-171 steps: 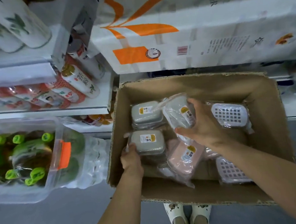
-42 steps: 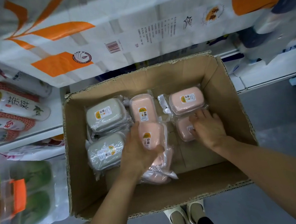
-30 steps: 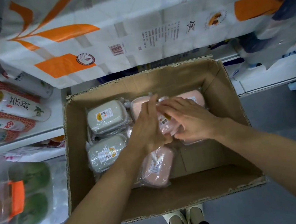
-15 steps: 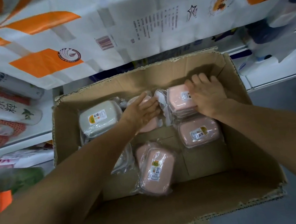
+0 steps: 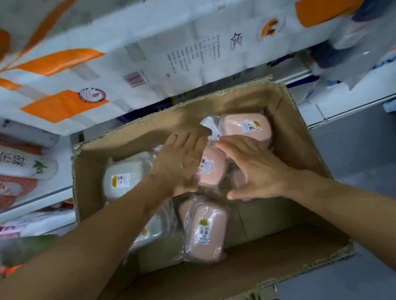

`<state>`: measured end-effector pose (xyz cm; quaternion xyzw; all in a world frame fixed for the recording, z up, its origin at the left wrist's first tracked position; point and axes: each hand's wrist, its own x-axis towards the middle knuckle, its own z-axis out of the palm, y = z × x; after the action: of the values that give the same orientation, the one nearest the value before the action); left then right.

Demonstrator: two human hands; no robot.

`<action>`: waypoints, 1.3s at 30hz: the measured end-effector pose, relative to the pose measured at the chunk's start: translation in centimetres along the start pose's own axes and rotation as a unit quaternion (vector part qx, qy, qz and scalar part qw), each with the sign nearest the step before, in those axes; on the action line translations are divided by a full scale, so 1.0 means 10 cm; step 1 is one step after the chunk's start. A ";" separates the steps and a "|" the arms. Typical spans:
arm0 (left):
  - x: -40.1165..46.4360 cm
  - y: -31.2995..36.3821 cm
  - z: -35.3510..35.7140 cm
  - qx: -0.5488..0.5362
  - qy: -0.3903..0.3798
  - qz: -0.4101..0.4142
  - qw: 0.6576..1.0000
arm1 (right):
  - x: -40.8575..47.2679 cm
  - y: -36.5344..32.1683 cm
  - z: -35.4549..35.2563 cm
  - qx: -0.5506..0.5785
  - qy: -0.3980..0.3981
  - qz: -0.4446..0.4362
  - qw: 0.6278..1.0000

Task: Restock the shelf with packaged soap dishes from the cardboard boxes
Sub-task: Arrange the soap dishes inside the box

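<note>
Looking down: your left hand and right hand, fingers flat and gripping nothing, have moved together over a pink soap dish in the cardboard box. Still sorting, nothing shelved yet.

Soap dishes lie in the cardboard box, hands over them.

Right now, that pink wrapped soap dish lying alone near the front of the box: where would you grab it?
Probably from above, across its two long sides. The pink soap dish lies flat, label up, with bare cardboard box floor to its right, so fingers can reach down there. Its loose wrap looks slippery, so clasp the hard body, not the film.
</note>
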<state>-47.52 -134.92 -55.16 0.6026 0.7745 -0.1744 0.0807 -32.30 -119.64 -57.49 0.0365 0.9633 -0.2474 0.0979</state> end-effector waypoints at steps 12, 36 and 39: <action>-0.52 0.09 0.28 -0.345 0.162 -0.206 0.901 | 0.11 -0.08 0.07 0.183 -0.024 0.119 0.976; -1.36 0.07 0.60 -0.349 0.035 -0.133 0.927 | -0.21 0.25 -0.04 -0.131 -0.103 0.121 0.979; -1.48 0.20 0.79 -0.358 -0.069 -0.141 0.920 | -0.25 0.29 0.08 -0.200 -0.102 0.152 0.963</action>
<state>-42.44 -150.76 -57.90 0.4046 0.8545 0.0637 0.3194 -29.43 -117.54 -59.00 0.1368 0.9611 -0.0345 0.2375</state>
